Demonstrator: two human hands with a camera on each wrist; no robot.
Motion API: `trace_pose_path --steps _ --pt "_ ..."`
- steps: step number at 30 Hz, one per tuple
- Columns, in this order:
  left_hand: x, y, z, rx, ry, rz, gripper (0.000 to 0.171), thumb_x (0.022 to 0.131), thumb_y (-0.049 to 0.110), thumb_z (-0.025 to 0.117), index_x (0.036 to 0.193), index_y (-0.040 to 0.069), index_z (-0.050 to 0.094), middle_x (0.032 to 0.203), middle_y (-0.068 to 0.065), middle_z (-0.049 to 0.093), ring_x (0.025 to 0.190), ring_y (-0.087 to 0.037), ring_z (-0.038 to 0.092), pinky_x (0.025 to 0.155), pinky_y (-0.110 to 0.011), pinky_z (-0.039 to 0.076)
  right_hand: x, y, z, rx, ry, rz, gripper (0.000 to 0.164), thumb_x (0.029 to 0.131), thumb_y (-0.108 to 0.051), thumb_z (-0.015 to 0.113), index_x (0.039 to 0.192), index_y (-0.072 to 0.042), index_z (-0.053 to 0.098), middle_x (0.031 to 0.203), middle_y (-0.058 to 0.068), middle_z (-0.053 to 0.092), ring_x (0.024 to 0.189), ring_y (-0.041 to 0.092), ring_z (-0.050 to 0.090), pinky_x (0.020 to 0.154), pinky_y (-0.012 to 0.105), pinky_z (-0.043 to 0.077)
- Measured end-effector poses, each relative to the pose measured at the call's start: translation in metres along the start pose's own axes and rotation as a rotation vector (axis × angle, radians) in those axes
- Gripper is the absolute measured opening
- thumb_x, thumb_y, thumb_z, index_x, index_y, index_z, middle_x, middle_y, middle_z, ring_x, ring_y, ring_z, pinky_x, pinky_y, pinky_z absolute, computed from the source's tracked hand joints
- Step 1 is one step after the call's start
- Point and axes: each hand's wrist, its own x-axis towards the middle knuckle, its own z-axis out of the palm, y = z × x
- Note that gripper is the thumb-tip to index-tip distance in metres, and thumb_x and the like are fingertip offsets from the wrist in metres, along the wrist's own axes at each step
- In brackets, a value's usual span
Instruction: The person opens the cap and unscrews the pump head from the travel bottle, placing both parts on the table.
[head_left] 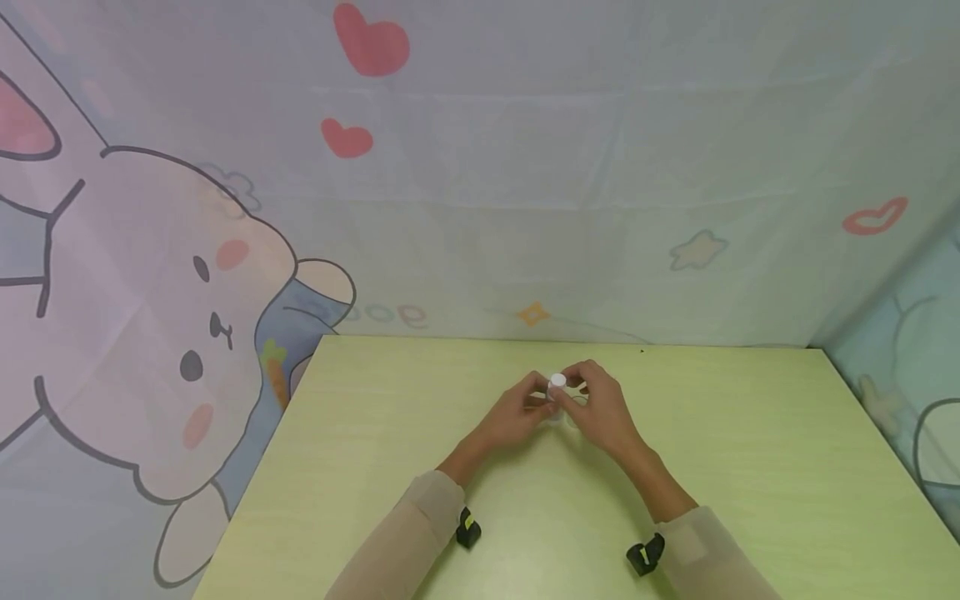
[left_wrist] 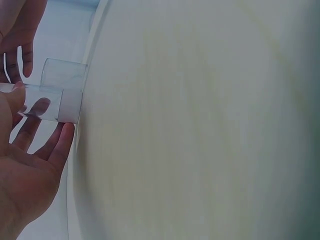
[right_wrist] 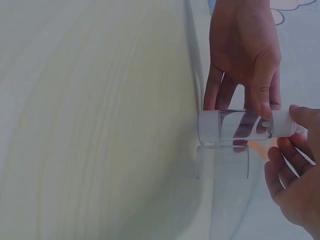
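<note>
A small clear bottle (right_wrist: 227, 122) with a white base band and a white top (head_left: 557, 380) stands upright on the table. My left hand (head_left: 517, 412) grips its clear body, thumb on the near side and fingers round behind, as the right wrist view shows. At the white top, my right hand (head_left: 602, 407) pinches with thumb and forefinger, its other fingers loosely bent. Right beside the bottle stands a clear, open-looking cylinder (right_wrist: 222, 162), like a cover, seen also in the left wrist view (left_wrist: 60, 75). Neither hand touches this cylinder visibly.
The pale yellow-green table (head_left: 375, 450) reaches back to a printed cloth backdrop (head_left: 525, 167) with a rabbit and hearts. A tiny dark speck (head_left: 642, 351) lies near the back edge. Black wrist cameras (head_left: 468, 529) sit at both sleeves.
</note>
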Motion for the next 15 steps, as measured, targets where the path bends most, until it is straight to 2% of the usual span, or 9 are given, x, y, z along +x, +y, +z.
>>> trace_pose_path --steps 7,15 --pt "-0.0006 0.0016 -0.0001 -0.008 0.005 0.015 0.017 0.108 0.027 0.064 0.121 0.018 0.056 0.136 -0.003 0.065 0.126 -0.03 0.067 0.104 -0.035 0.056 -0.0005 0.0008 0.0007 -0.007 0.003 -0.063 0.022 0.101 -0.014 0.076 0.116 -0.001 0.067 0.108 0.01 0.064 0.1 0.028 0.064 0.086 0.051 0.059" --pt "0.0 0.0 0.0002 -0.002 0.003 0.019 0.017 0.108 0.026 0.064 0.121 0.017 0.056 0.135 -0.003 0.065 0.126 -0.03 0.068 0.103 -0.032 0.056 -0.0004 0.0011 -0.0001 -0.013 -0.033 -0.057 0.017 0.103 -0.012 0.072 0.116 -0.001 0.069 0.108 0.008 0.063 0.1 0.027 0.062 0.087 0.049 0.059"
